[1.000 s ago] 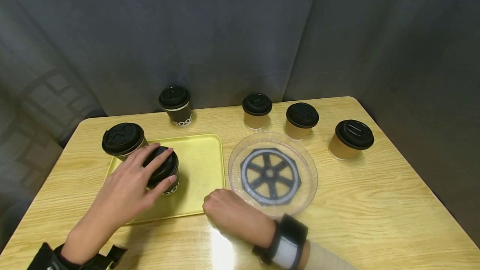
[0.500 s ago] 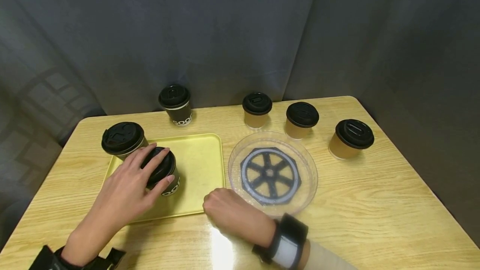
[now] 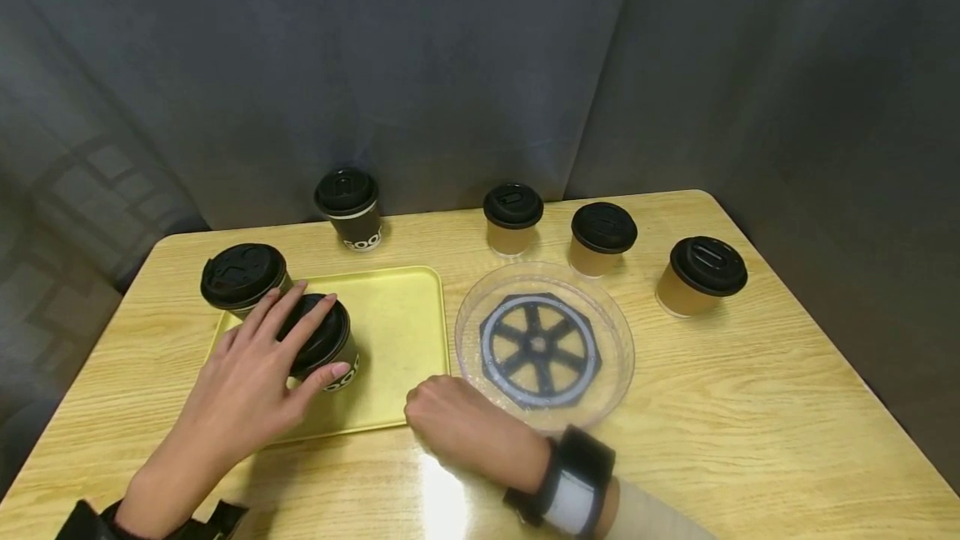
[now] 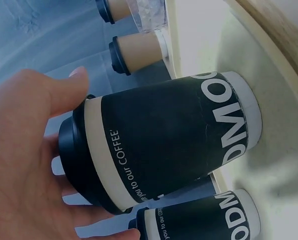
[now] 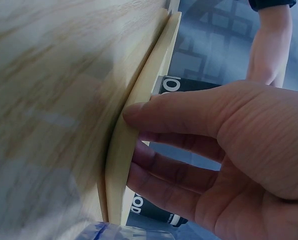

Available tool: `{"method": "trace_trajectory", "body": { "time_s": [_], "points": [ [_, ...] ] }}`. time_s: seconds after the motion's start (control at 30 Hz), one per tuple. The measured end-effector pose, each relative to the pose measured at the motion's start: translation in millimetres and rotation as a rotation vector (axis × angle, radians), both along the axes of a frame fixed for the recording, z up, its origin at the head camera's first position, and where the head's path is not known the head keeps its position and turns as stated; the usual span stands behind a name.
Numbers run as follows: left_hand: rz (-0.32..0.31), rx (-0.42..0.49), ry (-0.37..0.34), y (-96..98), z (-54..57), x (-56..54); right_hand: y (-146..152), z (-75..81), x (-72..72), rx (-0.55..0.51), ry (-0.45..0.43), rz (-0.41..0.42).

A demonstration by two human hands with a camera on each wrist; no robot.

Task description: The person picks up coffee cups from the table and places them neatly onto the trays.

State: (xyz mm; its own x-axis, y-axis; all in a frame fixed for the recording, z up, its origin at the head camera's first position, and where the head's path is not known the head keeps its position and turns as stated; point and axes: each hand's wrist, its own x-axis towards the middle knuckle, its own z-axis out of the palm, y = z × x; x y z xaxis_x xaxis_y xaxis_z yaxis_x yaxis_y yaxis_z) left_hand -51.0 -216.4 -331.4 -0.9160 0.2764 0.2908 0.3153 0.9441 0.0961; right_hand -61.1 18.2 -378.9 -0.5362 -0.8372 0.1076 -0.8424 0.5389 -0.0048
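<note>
Wooden table (image 3: pixel 750 407) before a grey curtain (image 3: pixel 450 65). Left hand (image 3: pixel 240 390): thumb and fingers clamped about the lid of the near cup (image 3: pixel 330 342), which is upright, its base apparently on the tray (image 3: pixel 397 323). Right hand (image 3: pixel 457 415): thumb and fingers pinch the tray's front rim. Stage, as judged: the near cup is all but placed, its release not yet made. The left cup (image 3: pixel 242 273) seems to stand at the tray's back corner; the rear cup (image 3: pixel 352 213) and three brown cups (image 3: pixel 592 259) stand on the table, untouched. Contents: lids hide every cup's interior. Clear bowl (image 3: pixel 619 315), beside the tray, holds no cup; whether the dark wheel (image 3: pixel 542 327) lies in or under it cannot be told.
</note>
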Motion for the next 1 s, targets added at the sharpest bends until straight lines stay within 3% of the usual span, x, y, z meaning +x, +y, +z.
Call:
{"method": "trace_trajectory", "body": {
  "time_s": [0.5,1.0],
  "points": [
    [0.064,-0.014,0.052,-20.3,4.2,25.2,1,-0.4,0.0,0.011,-0.006,-0.005],
    [0.135,-0.013,0.034,-45.9,-4.9,44.5,3,-1.5,-0.7,-0.009,0.0,0.002]
  ]
}}
